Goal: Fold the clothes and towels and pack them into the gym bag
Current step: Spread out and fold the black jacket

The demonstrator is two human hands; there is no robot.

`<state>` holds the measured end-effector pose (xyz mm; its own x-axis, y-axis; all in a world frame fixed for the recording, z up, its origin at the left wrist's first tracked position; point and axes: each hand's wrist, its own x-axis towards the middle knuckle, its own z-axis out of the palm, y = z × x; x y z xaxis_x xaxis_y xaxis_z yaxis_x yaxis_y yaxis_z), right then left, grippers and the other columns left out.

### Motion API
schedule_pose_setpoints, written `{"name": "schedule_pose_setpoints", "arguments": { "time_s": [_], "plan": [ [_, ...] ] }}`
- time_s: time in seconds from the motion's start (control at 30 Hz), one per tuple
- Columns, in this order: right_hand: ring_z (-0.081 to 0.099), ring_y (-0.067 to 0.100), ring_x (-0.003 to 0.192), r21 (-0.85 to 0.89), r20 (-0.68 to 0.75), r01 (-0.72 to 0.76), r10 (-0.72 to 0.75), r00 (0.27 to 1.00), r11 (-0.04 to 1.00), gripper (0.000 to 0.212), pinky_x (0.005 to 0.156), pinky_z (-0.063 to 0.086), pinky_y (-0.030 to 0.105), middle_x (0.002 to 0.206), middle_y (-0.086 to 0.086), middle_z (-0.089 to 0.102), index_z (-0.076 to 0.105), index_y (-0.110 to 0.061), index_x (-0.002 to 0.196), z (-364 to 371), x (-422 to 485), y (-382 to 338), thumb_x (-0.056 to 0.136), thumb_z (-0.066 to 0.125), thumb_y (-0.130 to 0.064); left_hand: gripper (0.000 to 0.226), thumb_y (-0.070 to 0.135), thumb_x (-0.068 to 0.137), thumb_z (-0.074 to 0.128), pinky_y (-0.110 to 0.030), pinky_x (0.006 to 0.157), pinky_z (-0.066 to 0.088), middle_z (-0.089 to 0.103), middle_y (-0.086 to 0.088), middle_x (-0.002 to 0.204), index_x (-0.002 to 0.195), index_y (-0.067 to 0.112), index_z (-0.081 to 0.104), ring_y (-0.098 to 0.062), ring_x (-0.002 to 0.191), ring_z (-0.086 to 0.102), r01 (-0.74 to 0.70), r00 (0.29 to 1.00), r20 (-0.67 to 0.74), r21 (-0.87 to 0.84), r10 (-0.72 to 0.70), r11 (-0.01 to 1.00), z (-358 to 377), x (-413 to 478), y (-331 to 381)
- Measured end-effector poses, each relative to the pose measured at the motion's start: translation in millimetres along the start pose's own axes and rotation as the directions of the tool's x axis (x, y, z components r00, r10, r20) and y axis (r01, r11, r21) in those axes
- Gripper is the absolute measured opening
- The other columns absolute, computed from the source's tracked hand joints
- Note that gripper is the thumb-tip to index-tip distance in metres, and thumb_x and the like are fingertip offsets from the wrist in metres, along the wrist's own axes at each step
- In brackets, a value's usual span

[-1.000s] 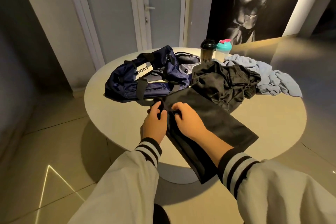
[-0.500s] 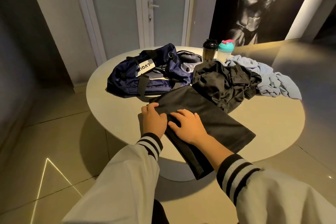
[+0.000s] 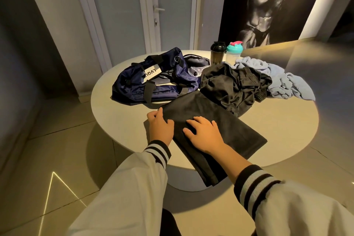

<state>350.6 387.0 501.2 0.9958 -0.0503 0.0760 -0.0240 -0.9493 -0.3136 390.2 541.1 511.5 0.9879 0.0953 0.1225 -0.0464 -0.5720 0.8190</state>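
Early stage, it seems — left hand (image 3: 161, 126) and right hand (image 3: 206, 134) press flat, grasping nothing, on one part-folded black fabric garment (image 3: 220, 115); the soft navy gym bag (image 3: 153, 84) looks unpacked.

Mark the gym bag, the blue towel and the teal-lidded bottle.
gym bag (image 3: 131, 84): head view, navy side panel left of the strap.
blue towel (image 3: 287, 86): head view, crumpled middle.
teal-lidded bottle (image 3: 234, 49): head view, its lid.
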Motion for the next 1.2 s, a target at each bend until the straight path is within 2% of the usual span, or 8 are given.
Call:
{"name": "schedule_pose_setpoints", "arguments": {
  "time_s": [0.1,0.2,0.3,0.4,0.7,0.87,1.07,1.2],
  "plan": [
    [0.000,0.023,0.154,-0.031,0.146,-0.019,0.023,0.989,0.999,0.060,0.122,0.000,0.056,0.167,0.001,0.011,0.024,-0.035,0.157,-8.8,1.7,-5.3,0.102,0.028,-0.059,0.050,0.015,0.101,0.051,-0.017,0.086,0.038,0.036,-0.003,0.144,0.150,0.015,0.041,-0.009,0.096,0.047,-0.009,0.997,-0.076,-0.059,0.005,0.998,-2.2,-3.0,-1.5],
    [0.000,0.025,0.154,-0.032,0.073,0.017,-0.014,0.997,0.999,0.056,0.122,0.006,0.055,0.167,0.003,0.011,0.025,-0.035,0.156,-7.8,1.7,-11.7,0.103,0.031,-0.054,0.045,0.020,0.101,0.051,-0.019,0.084,0.037,0.035,-0.001,0.146,0.146,0.014,0.048,-0.008,0.092,0.042,-0.044,0.997,-0.062,0.036,0.046,0.998,0.3,-4.7,-2.9],
    [0.013,0.024,0.152,-0.011,0.001,0.055,-0.055,0.999,0.998,0.052,0.123,0.014,0.052,0.163,0.002,0.024,0.034,-0.035,0.152,3.2,-2.4,-14.4,0.104,0.032,-0.052,0.048,0.026,0.100,0.049,-0.032,0.107,0.037,0.021,-0.002,0.160,0.148,0.023,0.044,-0.023,0.137,0.037,-0.066,0.998,0.012,0.145,0.065,0.987,7.5,-1.0,-6.5],
    [0.016,0.022,0.152,0.003,-0.014,0.064,-0.064,0.998,0.998,0.051,0.123,0.013,0.048,0.162,0.000,0.029,0.036,-0.034,0.152,8.7,-6.7,-9.8,0.104,0.031,-0.051,0.058,0.031,0.098,0.044,-0.046,0.124,0.011,0.011,-0.007,0.166,0.154,0.035,0.030,-0.028,0.153,0.008,-0.068,0.995,0.085,0.294,0.045,0.953,13.1,9.9,-11.6],
    [0.016,0.021,0.152,0.042,-0.065,0.075,-0.072,0.995,0.996,0.053,0.123,0.016,0.047,0.161,0.001,0.029,0.040,-0.032,0.151,7.3,-13.0,-1.4,0.103,0.033,-0.054,0.064,0.033,0.094,0.055,-0.044,0.119,0.026,0.026,-0.001,0.154,0.153,0.020,0.033,-0.027,0.140,0.030,-0.082,0.997,0.031,0.254,0.076,0.964,14.7,12.2,-14.1],
    [0.043,0.020,0.115,0.009,-0.284,0.026,-0.022,0.959,1.000,0.051,0.100,0.043,0.037,0.121,0.001,0.046,0.054,-0.029,0.139,10.1,-20.7,-2.2,0.098,0.044,-0.057,0.058,0.026,0.095,0.057,-0.028,0.086,0.043,0.026,-0.001,0.143,0.149,0.016,0.037,-0.017,0.105,0.037,-0.046,0.999,-0.009,0.159,0.048,0.986,13.6,4.1,-12.8],
    [0.045,0.020,0.119,-0.018,-0.234,0.022,-0.025,0.972,1.000,0.048,0.102,0.041,0.035,0.127,0.000,0.052,0.054,-0.030,0.140,8.0,-23.1,-4.2,0.100,0.039,-0.054,0.052,0.028,0.095,0.052,-0.049,0.116,0.032,0.016,-0.001,0.158,0.146,0.021,0.043,-0.028,0.144,0.023,-0.100,0.994,-0.016,0.242,0.107,0.965,16.7,0.7,-13.3],
    [0.048,0.019,0.120,0.072,-0.242,0.010,0.008,0.970,0.997,0.044,0.102,0.043,0.035,0.126,0.000,0.056,0.060,-0.025,0.135,3.6,-26.0,-4.6,0.101,0.043,-0.048,0.040,0.032,0.093,0.051,-0.045,0.108,0.036,0.042,0.005,0.145,0.133,0.034,0.052,-0.019,0.132,0.034,-0.267,0.958,-0.023,0.301,0.287,0.915,10.6,-15.0,-10.1]
  ]
}}
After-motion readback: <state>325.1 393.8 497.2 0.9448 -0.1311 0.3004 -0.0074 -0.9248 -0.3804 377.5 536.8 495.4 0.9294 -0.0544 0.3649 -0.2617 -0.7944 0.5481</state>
